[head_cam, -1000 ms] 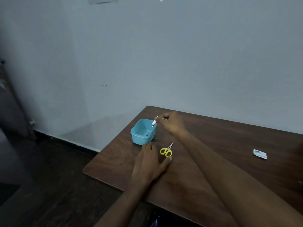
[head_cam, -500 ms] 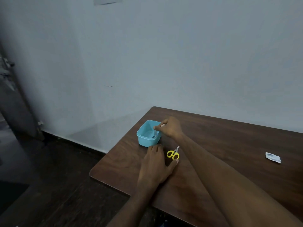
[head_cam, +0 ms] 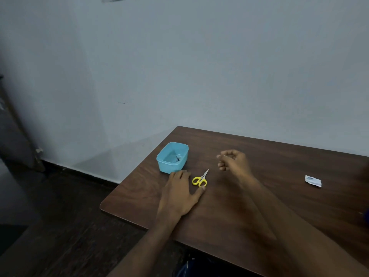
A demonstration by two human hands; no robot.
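Both forearms reach in from the near edge over the dark wooden table [head_cam: 139,198]. The left hand [head_cam: 179,192] lies palm down on the table with its fingers straight and spread flat, holding nothing. Its fingertips stop just short of the blue container, and its thumb is stretched out to the right.

Right at the thumb tip lie the small scissors [head_cam: 200,178], flat on the table with the blades closed. Whether the thumb actually touches the nearer yellow ring cannot be told. Their long axis runs on a diagonal. The yellow finger rings are at the near end, beside the left hand, and the thin metal tip points away from the person and to the right, into the gap between the container and the right hand.

Further out and to the right, the right hand [head_cam: 232,160] hangs above the table, apart from the scissors. Its fingers are loosely curled toward the thumb, and nothing can be seen in them. The hand is blurred.

On the far left of the table, near its left edge, stands the open blue container [head_cam: 169,168], a rounded rectangular tub. A small metal object [head_cam: 178,158] lies on its floor toward the right wall, too small to make out.

Well off to the right, a small white packet [head_cam: 313,180] lies flat on the table. Behind the table rises a plain pale wall [head_cam: 219,66].
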